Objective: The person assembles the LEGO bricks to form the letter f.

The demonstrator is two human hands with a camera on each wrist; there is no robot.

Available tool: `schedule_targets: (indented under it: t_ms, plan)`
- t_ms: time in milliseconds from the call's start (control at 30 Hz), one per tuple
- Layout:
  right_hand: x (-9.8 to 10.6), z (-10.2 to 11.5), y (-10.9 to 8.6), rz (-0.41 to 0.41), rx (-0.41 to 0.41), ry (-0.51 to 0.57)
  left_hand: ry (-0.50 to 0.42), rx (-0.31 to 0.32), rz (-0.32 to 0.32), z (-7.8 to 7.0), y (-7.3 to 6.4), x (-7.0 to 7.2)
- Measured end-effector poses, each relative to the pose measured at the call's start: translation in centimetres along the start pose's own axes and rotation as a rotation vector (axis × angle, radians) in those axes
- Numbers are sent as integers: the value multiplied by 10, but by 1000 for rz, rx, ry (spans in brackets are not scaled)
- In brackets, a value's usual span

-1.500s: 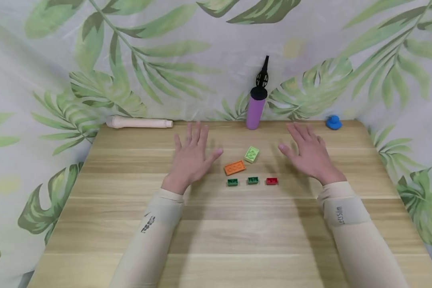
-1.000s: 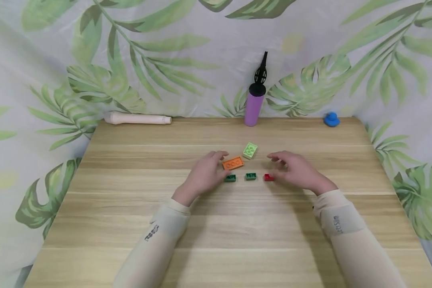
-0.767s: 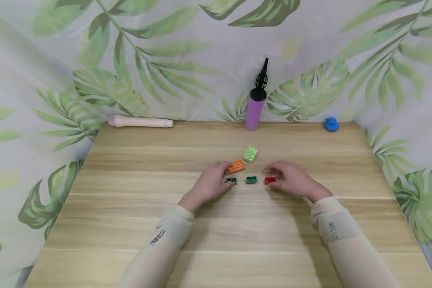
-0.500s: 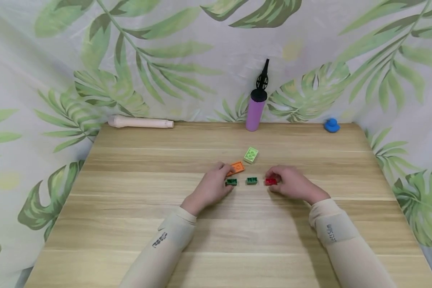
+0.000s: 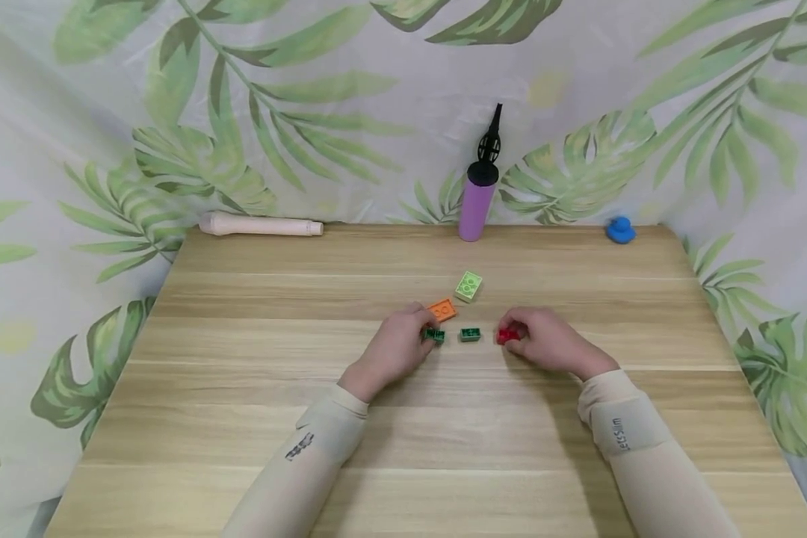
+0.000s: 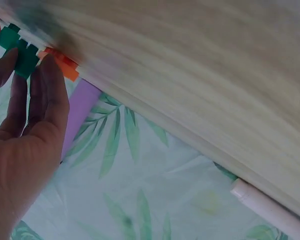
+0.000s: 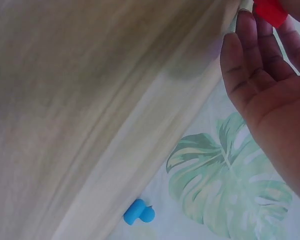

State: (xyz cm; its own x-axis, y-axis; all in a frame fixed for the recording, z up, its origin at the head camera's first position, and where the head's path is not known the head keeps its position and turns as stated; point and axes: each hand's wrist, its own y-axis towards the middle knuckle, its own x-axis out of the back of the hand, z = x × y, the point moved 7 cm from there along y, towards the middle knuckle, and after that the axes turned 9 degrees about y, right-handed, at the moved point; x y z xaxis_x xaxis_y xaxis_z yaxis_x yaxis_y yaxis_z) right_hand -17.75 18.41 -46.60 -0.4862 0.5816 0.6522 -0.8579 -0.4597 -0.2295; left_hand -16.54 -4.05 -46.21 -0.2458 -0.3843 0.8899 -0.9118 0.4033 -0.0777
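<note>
My left hand (image 5: pixel 395 344) pinches a small dark green toy brick (image 5: pixel 434 335) between thumb and fingers. In the left wrist view that green brick (image 6: pixel 27 60) shows its studs, partly covered by the thumb. My right hand (image 5: pixel 545 340) pinches a red toy brick (image 5: pixel 506 336), also seen as a red block (image 7: pixel 271 11) at the top of the right wrist view. Between the hands a second dark green brick (image 5: pixel 470 335) lies on the table. Just beyond my left fingers is an orange brick (image 5: pixel 443 309), partly hidden by them. Farther back lies a light green brick (image 5: pixel 468 286).
Along the back edge of the wooden table (image 5: pixel 403 441) are a pale microphone-shaped object (image 5: pixel 262 225), a purple hand pump (image 5: pixel 477 205) with a black nozzle, and a blue rubber duck (image 5: pixel 620 230). A leaf-patterned cloth (image 5: pixel 350 97) hangs behind.
Both hands, spread flat at first, have come inward and down to the bricks. The left now pinches a green brick, tilted slightly, and the right pinches the red one.
</note>
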Motion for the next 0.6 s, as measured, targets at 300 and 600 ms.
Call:
schedule_targets:
  t_ms: [300, 600]
  plan:
    - [5, 0, -5, -89, -16, 92, -42, 7, 12, 3, -3, 2]
    - [17, 2, -9, -233, 3, 111, -67, 20, -8, 5, -6, 11]
